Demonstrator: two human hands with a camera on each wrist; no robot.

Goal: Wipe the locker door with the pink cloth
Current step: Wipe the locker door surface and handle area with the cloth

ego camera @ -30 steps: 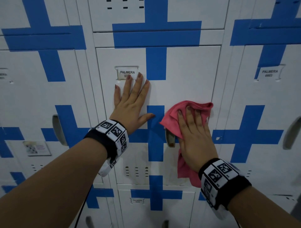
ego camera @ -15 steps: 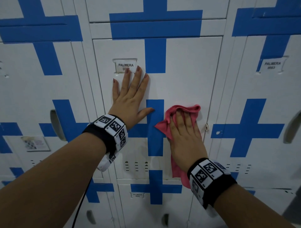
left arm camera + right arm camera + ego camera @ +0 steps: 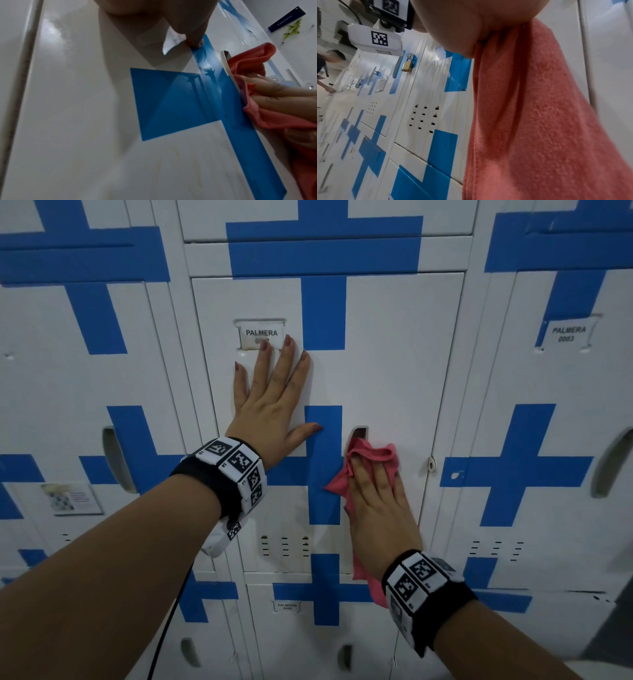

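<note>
The white locker door point(image 3: 394, 354) with blue cross stripes fills the middle of the head view. My left hand point(image 3: 274, 402) lies flat on it with spread fingers, just below the "PALMERA" name label point(image 3: 261, 334). My right hand point(image 3: 378, 505) presses the pink cloth point(image 3: 371, 455) flat against the door, just under the recessed handle slot point(image 3: 359, 434). The cloth's tail point(image 3: 375, 589) hangs below my wrist. In the left wrist view my thumb point(image 3: 193, 39) touches the blue stripe, with the cloth point(image 3: 248, 63) beside the handle. The cloth point(image 3: 539, 121) fills most of the right wrist view.
Neighbouring lockers stand on both sides, each with a handle slot point(image 3: 114, 460) and label point(image 3: 568, 334). A brass padlock point(image 3: 406, 65) hangs on a locker further left. Another person point(image 3: 327, 60) stands far down the row. Vent slots point(image 3: 284, 546) sit low on the door.
My right hand has slid the pink cloth down and to the left on the door, uncovering the handle slot. The left hand stays flat in place.
</note>
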